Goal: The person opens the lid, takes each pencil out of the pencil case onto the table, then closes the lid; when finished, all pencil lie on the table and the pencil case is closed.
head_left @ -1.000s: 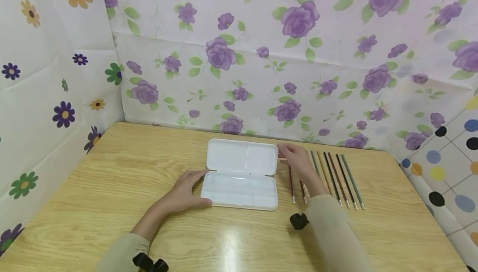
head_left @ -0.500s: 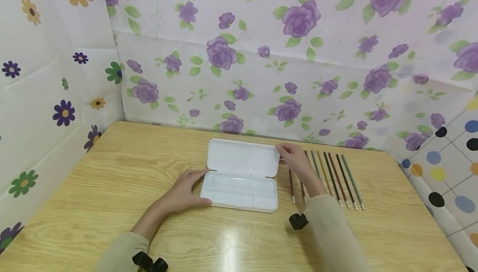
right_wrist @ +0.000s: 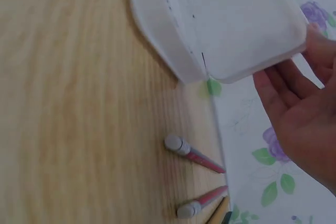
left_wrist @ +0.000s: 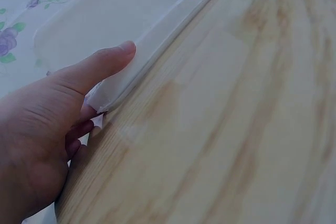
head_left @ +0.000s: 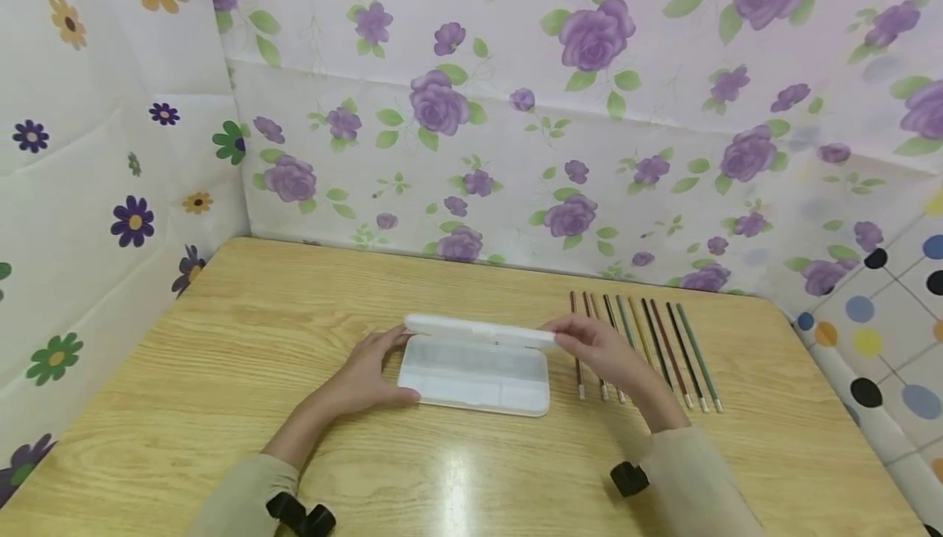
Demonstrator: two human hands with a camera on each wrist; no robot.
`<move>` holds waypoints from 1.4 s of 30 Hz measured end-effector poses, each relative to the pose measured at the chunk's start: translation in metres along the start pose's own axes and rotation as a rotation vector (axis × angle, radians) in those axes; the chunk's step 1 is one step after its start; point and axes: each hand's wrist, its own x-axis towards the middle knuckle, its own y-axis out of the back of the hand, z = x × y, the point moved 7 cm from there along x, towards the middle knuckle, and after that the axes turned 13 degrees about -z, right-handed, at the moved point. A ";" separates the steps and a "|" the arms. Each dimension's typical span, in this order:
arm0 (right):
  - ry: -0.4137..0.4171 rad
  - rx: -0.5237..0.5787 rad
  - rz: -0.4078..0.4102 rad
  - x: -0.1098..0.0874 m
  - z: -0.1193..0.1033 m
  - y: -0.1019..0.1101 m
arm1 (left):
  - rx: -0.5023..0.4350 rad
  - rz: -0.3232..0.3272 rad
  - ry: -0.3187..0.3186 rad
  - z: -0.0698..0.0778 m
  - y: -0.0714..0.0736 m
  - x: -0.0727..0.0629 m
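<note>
A white plastic pencil case lies on the table, its hinged lid raised and tilted forward over the base. My left hand holds the left end of the base. In the left wrist view, the left thumb rests along the case's edge and the other fingers are partly hidden behind the corner. At the lid's right end, my right hand pinches its edge. The right wrist view shows the lid's inner side, with the right fingers under its rim.
Several pencils with white eraser ends lie side by side right of the case, some partly behind the right hand. The wooden table meets a flowered cloth at the back. Black devices sit on both wrists.
The lid has swung from lying back to a steep tilt toward the base. My right hand has come forward with it, uncovering more pencil tops. The left hand has stayed in place.
</note>
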 end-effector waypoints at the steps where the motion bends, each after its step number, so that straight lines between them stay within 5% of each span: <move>1: 0.012 0.004 -0.039 -0.003 -0.001 -0.004 | 0.001 -0.002 0.000 0.000 0.000 0.000; 6: 0.084 -0.076 -0.147 -0.013 -0.005 -0.024 | -0.008 0.001 -0.010 -0.001 0.001 0.000; 12: 0.117 -0.396 -0.131 -0.018 -0.016 -0.043 | 0.004 -0.032 -0.034 -0.003 0.002 -0.001; 18: 0.154 -0.589 -0.112 -0.005 -0.032 -0.062 | 0.009 -0.038 -0.029 -0.006 0.005 -0.004; 25: 0.176 -0.618 -0.174 0.016 -0.035 -0.075 | 0.003 -0.047 -0.027 -0.004 0.001 -0.004; 33: 0.178 -0.692 -0.226 0.018 -0.033 -0.083 | 0.011 -0.056 -0.032 0.001 0.002 -0.004; 42: 0.233 -0.919 -0.259 0.015 -0.041 -0.093 | 0.006 -0.065 -0.028 0.001 -0.001 -0.005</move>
